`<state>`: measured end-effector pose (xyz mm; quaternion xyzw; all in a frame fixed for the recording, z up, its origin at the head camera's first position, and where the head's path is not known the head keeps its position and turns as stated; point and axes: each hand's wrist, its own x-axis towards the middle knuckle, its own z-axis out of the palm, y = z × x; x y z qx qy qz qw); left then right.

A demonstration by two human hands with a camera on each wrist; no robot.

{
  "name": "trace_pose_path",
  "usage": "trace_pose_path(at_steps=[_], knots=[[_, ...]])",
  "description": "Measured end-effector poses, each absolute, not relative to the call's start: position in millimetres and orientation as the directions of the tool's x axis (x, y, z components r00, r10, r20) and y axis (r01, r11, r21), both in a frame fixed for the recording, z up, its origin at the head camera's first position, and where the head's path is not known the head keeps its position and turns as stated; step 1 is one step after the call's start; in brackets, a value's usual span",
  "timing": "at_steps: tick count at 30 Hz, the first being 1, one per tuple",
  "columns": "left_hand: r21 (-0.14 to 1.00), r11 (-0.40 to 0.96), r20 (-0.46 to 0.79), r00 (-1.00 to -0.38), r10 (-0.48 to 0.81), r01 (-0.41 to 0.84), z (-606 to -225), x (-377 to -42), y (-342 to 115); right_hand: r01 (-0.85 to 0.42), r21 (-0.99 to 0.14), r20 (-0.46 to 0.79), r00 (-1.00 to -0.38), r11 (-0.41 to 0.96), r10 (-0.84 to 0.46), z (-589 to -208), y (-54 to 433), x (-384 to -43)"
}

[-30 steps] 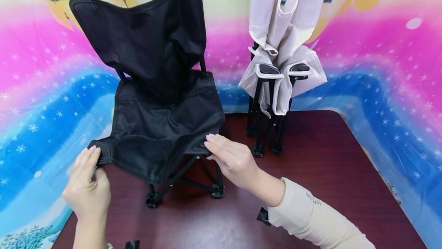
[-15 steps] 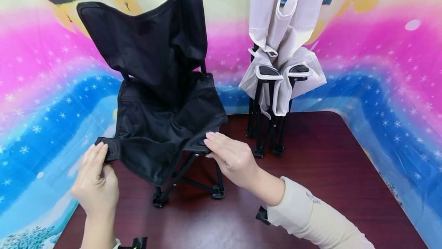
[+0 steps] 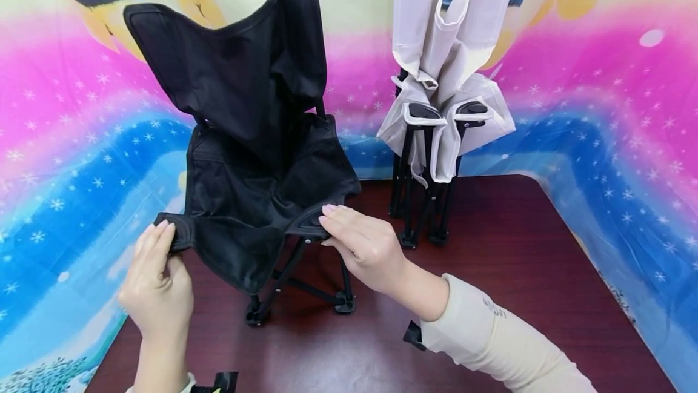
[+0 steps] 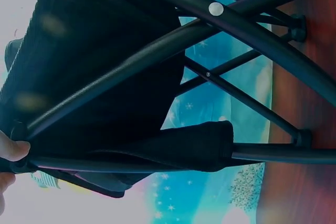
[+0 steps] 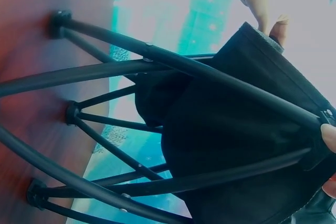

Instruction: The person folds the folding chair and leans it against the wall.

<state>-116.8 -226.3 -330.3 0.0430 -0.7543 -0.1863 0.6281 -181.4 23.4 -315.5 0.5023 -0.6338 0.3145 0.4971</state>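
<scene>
A black folding chair (image 3: 234,181) stands partly unfolded on the dark red table, its fabric back upright and its seat sagging in the middle. My left hand (image 3: 158,287) pinches the seat's front left corner, fingers on top and thumb underneath. At the front right corner my right hand (image 3: 365,247) grips the fabric in the same way. Both wrist views look under the seat, where crossed black tubes (image 4: 215,11) meet at rivets. In the right wrist view, my right thumb (image 5: 329,136) presses by the end of a tube (image 5: 210,72) at the corner.
A white folding chair (image 3: 436,78), folded up on black legs, stands at the back of the table (image 3: 523,260), right of the black one. A printed cloth (image 3: 616,108) with snowflakes hangs behind and around the table's sides.
My left hand has moved right and slightly up, bringing its corner toward the right one. The seat has narrowed and sags more. My right hand has shifted only slightly.
</scene>
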Motion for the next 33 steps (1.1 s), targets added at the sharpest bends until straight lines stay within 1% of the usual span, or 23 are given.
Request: trace_pose_path(at_steps=[5,18,26,33], knots=[[0.333,0.93,0.93,-0.215,-0.296,0.158,-329.0,-117.2,-223.2,-0.947,0.122,0.945,0.02,0.296,-0.326,-313.7,22.7,-182.5],[0.324,0.93,0.935,-0.209,-0.288,0.171,-323.5,-118.9,-216.9,-0.941,0.151,0.95,0.053,0.303,-0.309,-309.2,18.6,-183.6],[0.317,0.928,0.944,-0.156,-0.29,0.197,-320.1,-123.0,-209.7,-0.94,0.148,0.953,0.052,0.308,-0.3,-306.4,17.5,-183.4],[0.326,0.922,0.943,-0.138,-0.303,0.208,-318.6,-125.3,-205.0,-0.94,0.153,0.953,0.058,0.305,-0.297,-303.9,16.1,-183.2]])
